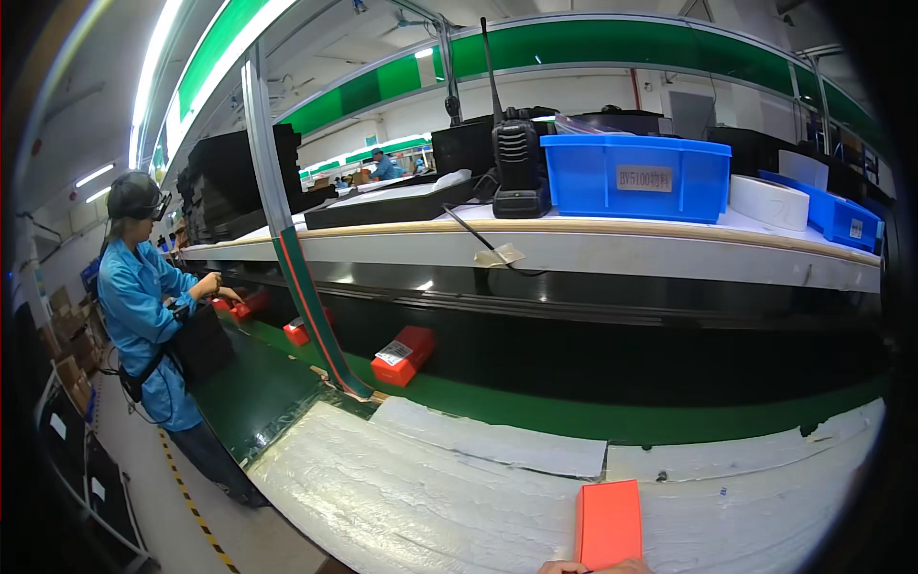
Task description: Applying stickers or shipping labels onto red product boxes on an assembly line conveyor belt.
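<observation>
A plain red box [609, 521] lies on the plastic-covered white worktop at the near edge of the head view. Only a strip of each hand shows above the lower rim. The fingers of my left hand [560, 567] are closed at the box's near left corner. Over its near right end, my right hand [626, 566] closes on the box. Both palms and the box's near end are cut off.
Beyond the worktop [402, 488] runs a green conveyor belt [535, 411] carrying a red box with a white label [404, 356]. A metal post [287, 210] rises at its edge. The shelf holds a walkie-talkie [519, 167] and blue bin [636, 177]. A co-worker [143, 297] handles red boxes at left.
</observation>
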Available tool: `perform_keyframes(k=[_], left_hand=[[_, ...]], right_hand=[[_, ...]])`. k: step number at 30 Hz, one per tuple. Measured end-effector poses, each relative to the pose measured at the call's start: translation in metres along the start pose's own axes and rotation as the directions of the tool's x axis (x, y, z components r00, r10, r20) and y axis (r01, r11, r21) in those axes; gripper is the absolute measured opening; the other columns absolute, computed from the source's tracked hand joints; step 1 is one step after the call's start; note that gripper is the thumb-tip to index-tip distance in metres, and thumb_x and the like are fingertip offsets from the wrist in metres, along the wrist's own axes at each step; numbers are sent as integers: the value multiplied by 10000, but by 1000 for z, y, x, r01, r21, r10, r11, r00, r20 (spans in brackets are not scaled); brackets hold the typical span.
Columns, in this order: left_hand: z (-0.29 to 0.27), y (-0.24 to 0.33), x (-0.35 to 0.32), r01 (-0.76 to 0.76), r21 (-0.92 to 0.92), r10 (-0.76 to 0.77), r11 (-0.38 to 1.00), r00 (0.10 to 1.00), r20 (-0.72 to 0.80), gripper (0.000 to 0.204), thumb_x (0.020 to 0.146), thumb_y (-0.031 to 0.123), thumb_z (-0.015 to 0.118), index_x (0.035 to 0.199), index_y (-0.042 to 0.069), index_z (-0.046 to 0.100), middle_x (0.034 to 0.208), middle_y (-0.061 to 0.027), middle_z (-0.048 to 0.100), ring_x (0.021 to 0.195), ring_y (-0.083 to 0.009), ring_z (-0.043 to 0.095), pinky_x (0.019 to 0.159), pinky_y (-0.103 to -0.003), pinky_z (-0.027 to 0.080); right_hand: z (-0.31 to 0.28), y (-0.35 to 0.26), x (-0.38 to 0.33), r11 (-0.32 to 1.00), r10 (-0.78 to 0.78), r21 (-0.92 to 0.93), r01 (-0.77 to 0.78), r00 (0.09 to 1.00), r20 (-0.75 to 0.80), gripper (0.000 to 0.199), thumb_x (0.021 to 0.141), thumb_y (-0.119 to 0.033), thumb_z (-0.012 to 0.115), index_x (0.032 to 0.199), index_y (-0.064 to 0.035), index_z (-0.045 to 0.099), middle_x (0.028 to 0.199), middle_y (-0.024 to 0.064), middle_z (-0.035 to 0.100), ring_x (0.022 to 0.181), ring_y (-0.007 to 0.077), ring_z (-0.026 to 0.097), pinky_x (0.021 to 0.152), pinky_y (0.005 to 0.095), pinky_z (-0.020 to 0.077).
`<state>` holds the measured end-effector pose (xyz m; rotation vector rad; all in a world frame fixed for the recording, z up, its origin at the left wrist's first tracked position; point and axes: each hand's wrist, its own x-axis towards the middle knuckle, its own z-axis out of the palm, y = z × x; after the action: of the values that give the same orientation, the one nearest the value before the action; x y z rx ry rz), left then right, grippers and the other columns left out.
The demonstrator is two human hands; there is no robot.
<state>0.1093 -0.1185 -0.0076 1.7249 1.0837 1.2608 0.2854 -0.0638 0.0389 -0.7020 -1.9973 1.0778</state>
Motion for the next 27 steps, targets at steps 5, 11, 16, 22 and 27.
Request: perform_keyframes(k=[5, 11, 16, 22, 27], left_hand=[[-4, -3, 4, -46, 45, 45, 998, 999, 16, 177, 818, 138, 606, 964, 47, 566, 1145, -173, 443, 1096, -338, 422, 954, -420, 344], [-2, -7, 1, -29, 84, 28, 996, 1000, 11, 189, 804, 131, 614, 966, 41, 575, 1143, -169, 450, 1092, -334, 430, 946, -414, 353], [2, -12, 0, 4, 5, -4, 1000, 1000, -26, 176, 785, 107, 623, 945, 39, 593, 1141, -164, 454, 1085, -325, 433, 947, -415, 353], [11, -24, -2, 65, -172, -76, 983, 995, -58, 209, 770, 68, 625, 974, 28, 616, 1133, -155, 449, 1089, -309, 429, 955, -409, 349], [14, -23, -4, 19, -234, -57, 972, 986, -158, 226, 803, 97, 613, 1007, -1, 601, 1136, -155, 439, 1100, -301, 425, 968, -392, 342]], right_hand=[[1, -1, 3, 1000, 28, 5, -28, 999, 30, 227, 888, -108, 487, 1042, -31, 635, 963, 129, 615, 884, 292, 552, 811, 357, 417], [3, -2, 3, 1000, 22, -14, -22, 999, 28, 219, 873, -76, 492, 1034, -36, 637, 957, 132, 615, 895, 300, 546, 820, 360, 405], [3, -1, 3, 999, 20, -31, -19, 999, 27, 223, 850, -37, 501, 1027, -38, 636, 949, 126, 619, 888, 298, 548, 814, 360, 404], [7, -3, 5, 1000, -23, -21, 23, 999, 29, 242, 825, 9, 495, 1013, -44, 638, 948, 120, 624, 909, 289, 556, 820, 352, 403], [10, 1, 3, 1000, -29, -6, 30, 998, 55, 305, 805, 23, 503, 1072, -48, 632, 980, 123, 623, 943, 303, 553, 845, 382, 406]])
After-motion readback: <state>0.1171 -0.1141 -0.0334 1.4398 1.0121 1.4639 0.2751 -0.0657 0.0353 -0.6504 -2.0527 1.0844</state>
